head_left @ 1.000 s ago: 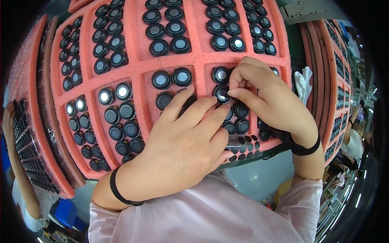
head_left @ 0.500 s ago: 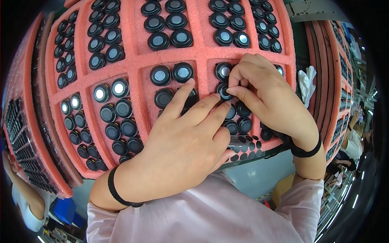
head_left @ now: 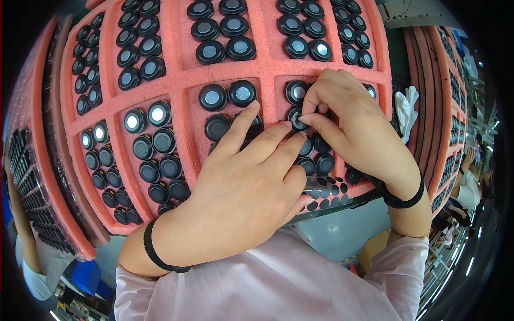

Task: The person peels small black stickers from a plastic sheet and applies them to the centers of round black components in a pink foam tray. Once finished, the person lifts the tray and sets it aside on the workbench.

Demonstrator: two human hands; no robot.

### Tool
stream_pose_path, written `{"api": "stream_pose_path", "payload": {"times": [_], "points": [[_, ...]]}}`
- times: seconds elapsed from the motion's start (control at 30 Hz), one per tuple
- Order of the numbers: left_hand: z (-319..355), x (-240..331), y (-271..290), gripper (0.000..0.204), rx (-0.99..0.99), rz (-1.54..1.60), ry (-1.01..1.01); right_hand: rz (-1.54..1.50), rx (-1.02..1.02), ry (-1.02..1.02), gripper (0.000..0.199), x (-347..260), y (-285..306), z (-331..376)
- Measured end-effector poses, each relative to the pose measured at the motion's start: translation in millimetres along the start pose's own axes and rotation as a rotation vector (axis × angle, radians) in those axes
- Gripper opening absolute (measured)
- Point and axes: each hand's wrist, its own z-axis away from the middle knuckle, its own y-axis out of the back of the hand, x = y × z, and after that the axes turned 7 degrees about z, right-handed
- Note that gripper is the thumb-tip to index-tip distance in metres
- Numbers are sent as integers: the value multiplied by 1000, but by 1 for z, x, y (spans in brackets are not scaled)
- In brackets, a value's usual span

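My left hand [head_left: 246,187] reaches over a pink foam tray [head_left: 214,73]. Its thumb and curled index finger hold a clear sheet of black round stickers [head_left: 334,201]; its other fingers stretch over black round parts. The middle and ring fingertips lie by one round part [head_left: 296,119] in the compartment to the right. At that part's right edge, my right hand [head_left: 350,120] has its thumb and index finger pinched together; anything between them is too small to make out. A silver-topped round part [head_left: 295,92] sits just beyond. Several nearer parts have black tops [head_left: 218,128].
More foam trays [head_left: 85,235] of parts stand at the left, with another person's arm [head_left: 24,230] beside them. Stacked trays [head_left: 420,101] stand at the right. A white glove [head_left: 406,112] lies between those and my tray. A blue bin [head_left: 85,278] shows at lower left.
Both hands stay almost in place. The sticker sheet has tilted slightly. At the left, the other person's arm has shifted.
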Motion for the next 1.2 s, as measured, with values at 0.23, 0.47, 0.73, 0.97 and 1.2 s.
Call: {"api": "stream_pose_path", "payload": {"times": [0.23,0.47,0.73,0.97,1.2], "points": [[-2,1,2,30,55,44,-2,10,20,-43,14,-2,12,5],[-2,-1,0,32,129,36,-8,-262,-111,-118,18,-11,36,37],[-3,-1,-2,33,192,-13,-47,-265,-57,-10,25,-17,27,52],[-2,1,-3,38,185,2,-59,-127,-8,16,24,-20,24,58],[-1,3,-3,40,173,14,-42,-144,-21,10,22,-18,26,59]]}}
